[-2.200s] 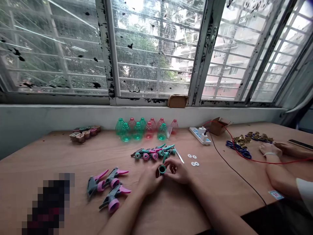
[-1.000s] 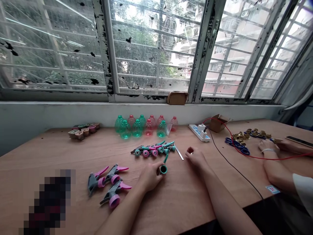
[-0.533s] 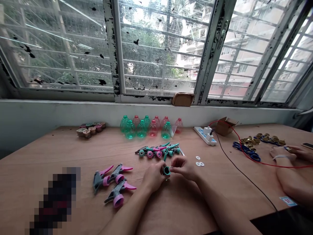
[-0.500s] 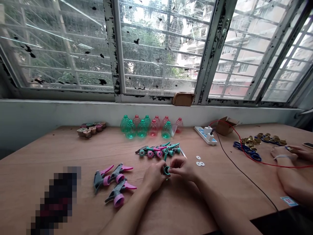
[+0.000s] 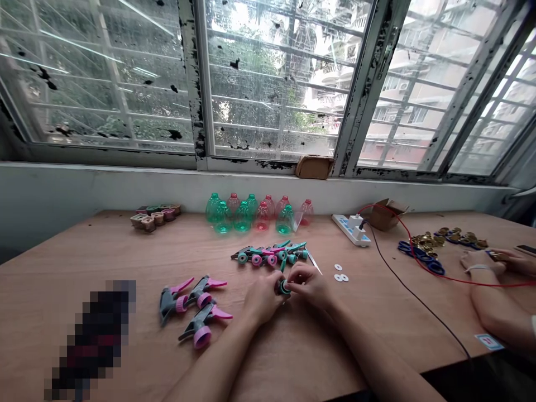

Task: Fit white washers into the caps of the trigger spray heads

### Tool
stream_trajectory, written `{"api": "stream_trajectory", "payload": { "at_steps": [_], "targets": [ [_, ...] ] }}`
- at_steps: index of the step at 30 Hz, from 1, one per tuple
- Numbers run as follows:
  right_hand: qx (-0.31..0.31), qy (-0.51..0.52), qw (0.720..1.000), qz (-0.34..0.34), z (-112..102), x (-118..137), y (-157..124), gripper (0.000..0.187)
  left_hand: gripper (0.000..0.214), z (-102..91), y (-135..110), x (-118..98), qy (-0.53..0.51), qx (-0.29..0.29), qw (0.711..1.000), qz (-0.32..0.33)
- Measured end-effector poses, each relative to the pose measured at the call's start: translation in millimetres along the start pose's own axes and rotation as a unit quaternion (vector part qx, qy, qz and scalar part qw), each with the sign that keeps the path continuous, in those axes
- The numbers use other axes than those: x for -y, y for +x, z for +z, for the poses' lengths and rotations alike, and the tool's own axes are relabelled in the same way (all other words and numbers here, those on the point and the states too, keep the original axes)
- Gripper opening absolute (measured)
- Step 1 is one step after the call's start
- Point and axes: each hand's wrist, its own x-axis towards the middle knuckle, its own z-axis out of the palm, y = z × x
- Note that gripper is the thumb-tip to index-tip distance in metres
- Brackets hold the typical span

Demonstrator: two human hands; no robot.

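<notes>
Nearer the person than the heap of sprayer heads (image 5: 270, 255), the left hand (image 5: 263, 297) is curled around a teal-collared sprayer (image 5: 283, 287), its collar facing the camera. The right hand (image 5: 310, 283) brings bunched fingertips to the collar's mouth; whether they pinch anything there cannot be told. Right of the heap lie three white discs (image 5: 344, 277); left of it and nearer, three grey-and-pink sprayers (image 5: 200, 290); behind it stand green and red bottles (image 5: 242, 220).

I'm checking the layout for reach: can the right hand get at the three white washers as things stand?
Probably yes: the white washers lie just right of the right hand, with nothing standing between, though it is occupied at the sprayer head.
</notes>
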Motion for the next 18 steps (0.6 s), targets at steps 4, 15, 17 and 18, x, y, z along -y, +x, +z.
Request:
{"api": "stream_trajectory", "payload": {
  "at_steps": [4,15,17,18],
  "targets": [
    [0.001,-0.024,1.0,-0.007,0.6,-0.3,-1.0,0.015,0.021,-1.1,-0.7,-1.5,-0.001,-0.001,1.0,-0.007],
    [0.02,-0.058,0.997,-0.048,-2.8,4.2,-5.0,0.014,0.018,-7.2,-2.2,-9.1,-0.009,0.006,1.0,-0.012],
    [0.015,-0.065,0.997,-0.045,-2.5,2.7,-5.5,0.012,0.02,-7.1,-2.2,-8.8,-0.007,0.007,1.0,-0.009],
    [0.014,-0.072,0.996,-0.045,-2.3,2.1,-5.6,0.011,0.02,-7.2,-2.3,-8.9,-0.008,0.008,1.0,-0.007]
  ]
}}
